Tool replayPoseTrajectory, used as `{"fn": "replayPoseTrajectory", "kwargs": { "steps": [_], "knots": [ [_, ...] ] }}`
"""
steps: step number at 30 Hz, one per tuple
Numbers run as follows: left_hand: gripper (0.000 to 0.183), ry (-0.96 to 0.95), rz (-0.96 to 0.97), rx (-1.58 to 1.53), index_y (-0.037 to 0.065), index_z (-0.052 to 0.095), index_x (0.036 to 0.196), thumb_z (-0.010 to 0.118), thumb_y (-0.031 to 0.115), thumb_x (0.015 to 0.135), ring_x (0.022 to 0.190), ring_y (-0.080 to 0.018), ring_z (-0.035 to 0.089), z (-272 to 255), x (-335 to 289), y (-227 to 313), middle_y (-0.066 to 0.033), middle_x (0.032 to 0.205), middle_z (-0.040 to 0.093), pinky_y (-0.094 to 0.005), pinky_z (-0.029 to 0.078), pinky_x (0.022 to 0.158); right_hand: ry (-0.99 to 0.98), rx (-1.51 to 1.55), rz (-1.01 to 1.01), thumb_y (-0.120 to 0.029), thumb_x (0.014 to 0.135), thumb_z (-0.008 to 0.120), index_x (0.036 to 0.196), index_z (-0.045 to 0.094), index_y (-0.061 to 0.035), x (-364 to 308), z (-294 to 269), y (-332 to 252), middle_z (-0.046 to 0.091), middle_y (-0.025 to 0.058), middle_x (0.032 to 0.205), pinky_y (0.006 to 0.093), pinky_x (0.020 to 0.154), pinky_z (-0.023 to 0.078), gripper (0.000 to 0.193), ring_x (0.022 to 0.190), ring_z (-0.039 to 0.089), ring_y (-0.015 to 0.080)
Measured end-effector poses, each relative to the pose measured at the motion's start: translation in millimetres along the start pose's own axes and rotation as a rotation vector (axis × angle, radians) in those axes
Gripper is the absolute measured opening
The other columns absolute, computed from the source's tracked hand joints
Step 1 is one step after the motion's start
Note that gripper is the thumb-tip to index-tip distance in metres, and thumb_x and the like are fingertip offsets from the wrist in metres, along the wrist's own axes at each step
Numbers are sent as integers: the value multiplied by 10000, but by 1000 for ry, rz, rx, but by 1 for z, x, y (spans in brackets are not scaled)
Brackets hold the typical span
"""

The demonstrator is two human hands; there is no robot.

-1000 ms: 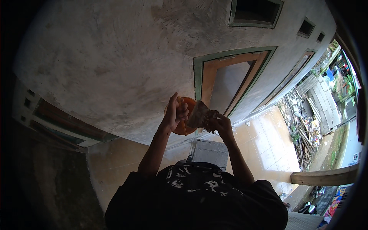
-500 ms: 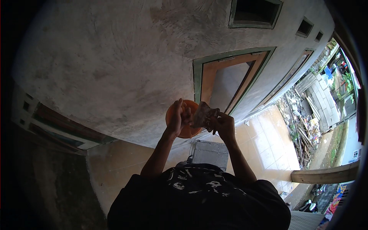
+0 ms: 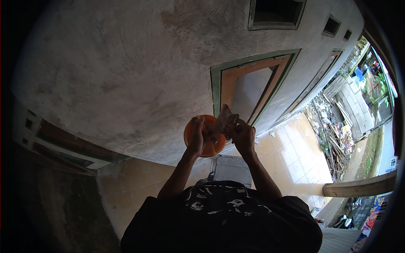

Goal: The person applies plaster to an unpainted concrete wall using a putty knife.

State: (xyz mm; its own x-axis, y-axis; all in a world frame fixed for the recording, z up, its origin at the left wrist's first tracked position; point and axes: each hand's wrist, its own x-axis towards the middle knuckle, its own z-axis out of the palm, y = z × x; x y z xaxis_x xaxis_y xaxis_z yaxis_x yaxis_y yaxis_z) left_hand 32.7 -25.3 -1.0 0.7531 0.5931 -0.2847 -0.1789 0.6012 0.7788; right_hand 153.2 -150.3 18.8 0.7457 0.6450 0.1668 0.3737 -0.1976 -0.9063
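Note:
My left hand [image 3: 196,137] grips a round orange bowl [image 3: 206,151] in front of my chest, close to the wall; part of the hand covers the bowl's left side. Something dark shows inside the bowl, too dim to name. Just right of it, my right hand [image 3: 244,135] is closed on a flat, greyish-brown piece [image 3: 226,121] with a wavy, uneven outline. This piece is tilted up beside the bowl's right rim and overlaps it; its exact kind cannot be made out.
A rough grey plastered wall [image 3: 109,80] rises ahead, with a green-framed window [image 3: 253,88] at its right. Below lies a tan tiled floor [image 3: 291,147] with a grey block-like object [image 3: 231,169]. A wooden beam [image 3: 358,189] and a debris pile [image 3: 333,139] stand at right.
The flat piece has turned to a narrower, more upright angle, uncovering more of the bowl's inside. The bowl and both hands sit slightly lower in the picture.

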Motion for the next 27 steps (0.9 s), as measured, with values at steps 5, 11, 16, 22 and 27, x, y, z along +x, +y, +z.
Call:
{"fn": "replayPoseTrajectory", "kwargs": {
  "steps": [5,11,16,22,27],
  "knots": [
    [360,-47,57,49,126,397,1046,407,472,944,692,-220,618,8,-7,3,-72,797,561,-399,532,613,-2,-36,-58,-176,898,564,1004,618,10,1,5,-15,651,126,610,295,505,509,221,553,670,198],
    [393,-69,40,11,89,440,1062,395,462,948,756,-222,625,2,-5,3,-79,830,570,-410,540,693,-29,-20,-138,-168,900,562,1033,600,13,1,16,-7,637,148,601,323,469,514,228,558,672,230],
    [421,-72,91,8,59,469,1075,400,454,947,781,-209,640,4,-7,2,-92,887,593,-391,544,746,-1,-110,-244,-137,873,587,1055,587,19,-2,21,6,617,182,603,348,457,520,240,580,670,282],
    [404,-94,83,-18,50,459,1119,407,414,953,769,-190,652,-2,3,-10,-111,922,621,-354,530,816,70,-84,-192,-167,857,626,985,611,31,6,28,-4,615,149,570,316,454,477,236,510,652,221],
    [484,-146,109,35,21,527,1087,370,458,951,801,-222,644,-6,3,-12,-103,899,627,-377,496,793,58,-124,-198,-177,878,595,979,616,18,10,27,-6,625,137,581,314,465,494,220,520,656,219]
  ]
}}
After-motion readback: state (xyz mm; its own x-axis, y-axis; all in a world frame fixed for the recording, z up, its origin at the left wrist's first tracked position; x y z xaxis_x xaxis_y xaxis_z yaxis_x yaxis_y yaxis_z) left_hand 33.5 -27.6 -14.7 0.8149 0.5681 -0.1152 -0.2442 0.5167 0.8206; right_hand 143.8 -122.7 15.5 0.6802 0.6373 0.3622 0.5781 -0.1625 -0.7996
